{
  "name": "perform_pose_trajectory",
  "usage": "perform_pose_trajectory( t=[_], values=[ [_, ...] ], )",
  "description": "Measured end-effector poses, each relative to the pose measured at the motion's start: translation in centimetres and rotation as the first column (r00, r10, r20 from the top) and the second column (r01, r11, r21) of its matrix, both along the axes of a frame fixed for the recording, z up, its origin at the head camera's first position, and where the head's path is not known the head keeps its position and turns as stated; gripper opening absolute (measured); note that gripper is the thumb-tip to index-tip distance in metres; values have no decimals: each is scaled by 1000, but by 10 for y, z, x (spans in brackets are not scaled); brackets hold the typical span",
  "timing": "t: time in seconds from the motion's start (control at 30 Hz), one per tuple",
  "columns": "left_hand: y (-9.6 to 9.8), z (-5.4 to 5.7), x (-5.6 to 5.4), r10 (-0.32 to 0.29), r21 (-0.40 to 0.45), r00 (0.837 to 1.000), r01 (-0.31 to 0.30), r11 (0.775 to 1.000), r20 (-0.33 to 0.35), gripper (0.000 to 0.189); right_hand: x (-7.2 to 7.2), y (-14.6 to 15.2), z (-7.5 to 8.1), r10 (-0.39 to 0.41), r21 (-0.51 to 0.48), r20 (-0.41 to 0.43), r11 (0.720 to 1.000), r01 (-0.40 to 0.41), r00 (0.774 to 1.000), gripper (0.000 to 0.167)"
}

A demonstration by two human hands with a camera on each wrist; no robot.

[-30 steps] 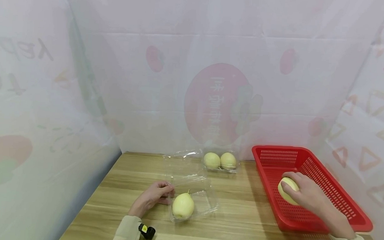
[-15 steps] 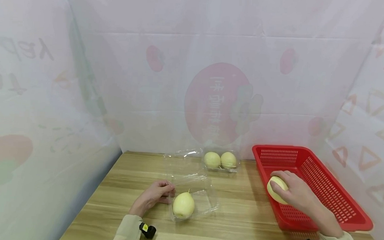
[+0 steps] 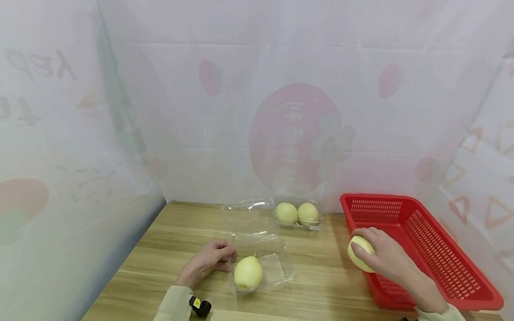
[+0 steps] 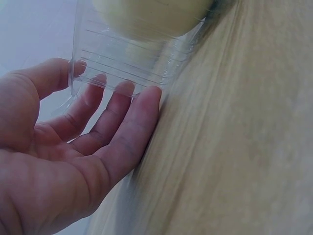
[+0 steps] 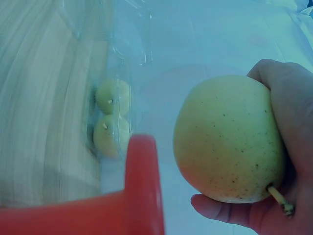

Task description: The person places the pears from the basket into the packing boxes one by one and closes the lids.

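Observation:
In the head view my right hand (image 3: 389,256) holds a pale yellow pear (image 3: 357,257) over the left rim of a red basket (image 3: 377,290). The right wrist view shows this pear (image 5: 227,139) gripped between thumb and fingers, its stem towards the palm. My left hand (image 3: 207,260) pinches the left edge of an open clear plastic clamshell box (image 3: 274,269), thumb at the rim and fingertips against the ribbed side wall (image 4: 122,68) in the left wrist view. One pear (image 3: 248,273) sits in the left part of this box, and its lid (image 3: 246,221) lies folded back.
Behind, near the curtain, a second clear box (image 3: 297,224) contains two pears (image 3: 287,213). Everything stands on a wooden table (image 3: 320,304). A printed white curtain (image 3: 190,130) encloses the back and sides.
My right hand has carried the pear leftwards, from above the inside of the red basket to its left rim. The left hand stays at the clear box.

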State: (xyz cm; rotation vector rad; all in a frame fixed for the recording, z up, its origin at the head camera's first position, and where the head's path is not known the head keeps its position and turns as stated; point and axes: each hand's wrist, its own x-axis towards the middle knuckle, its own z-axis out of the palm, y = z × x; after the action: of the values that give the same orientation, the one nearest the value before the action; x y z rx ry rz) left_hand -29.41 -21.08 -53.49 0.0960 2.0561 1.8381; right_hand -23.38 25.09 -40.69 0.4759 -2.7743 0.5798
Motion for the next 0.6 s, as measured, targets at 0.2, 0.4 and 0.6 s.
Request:
perform_pose_trajectory(
  t=[0.2,0.4,0.6],
  values=[
    [1,0,-2,3,1,1000,-3,1000,1,31,-3,-12,-2,14,-3,-8,1000,-14,1000,31],
    [2,1,-1,1,5,1000,-1,1000,0,29,-5,-24,-8,53,-22,-51,998,-55,997,25],
    [1,0,0,4,11,1000,-4,1000,4,27,-7,-37,-13,82,-8,-45,997,-82,996,25]
  ],
)
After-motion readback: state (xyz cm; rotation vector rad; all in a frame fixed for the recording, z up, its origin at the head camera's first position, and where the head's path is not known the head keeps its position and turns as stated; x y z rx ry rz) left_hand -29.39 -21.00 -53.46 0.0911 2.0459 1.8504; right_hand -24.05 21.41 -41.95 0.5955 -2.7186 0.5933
